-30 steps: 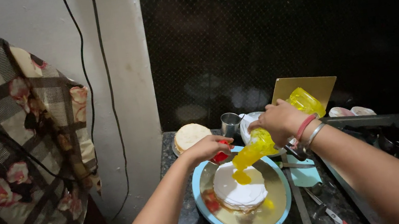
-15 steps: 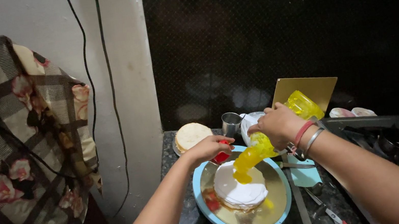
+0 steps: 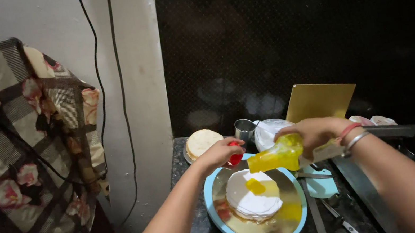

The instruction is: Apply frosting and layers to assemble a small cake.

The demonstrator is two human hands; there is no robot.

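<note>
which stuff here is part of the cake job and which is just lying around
In use: right hand, yellow piping bag, white frosted cake, blue-rimmed turntable, left hand.
Lying about: plain cake layer, steel cup, gold cake board, scissors.

There are two hands: the left hand [image 3: 219,154] and the right hand [image 3: 315,133]. One yellow piping bag [image 3: 275,157]. One white frosted cake [image 3: 252,195] on one blue-rimmed turntable [image 3: 211,207]. One plain sponge layer [image 3: 202,141]. One steel cup [image 3: 244,128]. One gold cake board [image 3: 319,102]. Two black cables [image 3: 108,92] on the wall. One floral checked cloth [image 3: 20,157].
</note>
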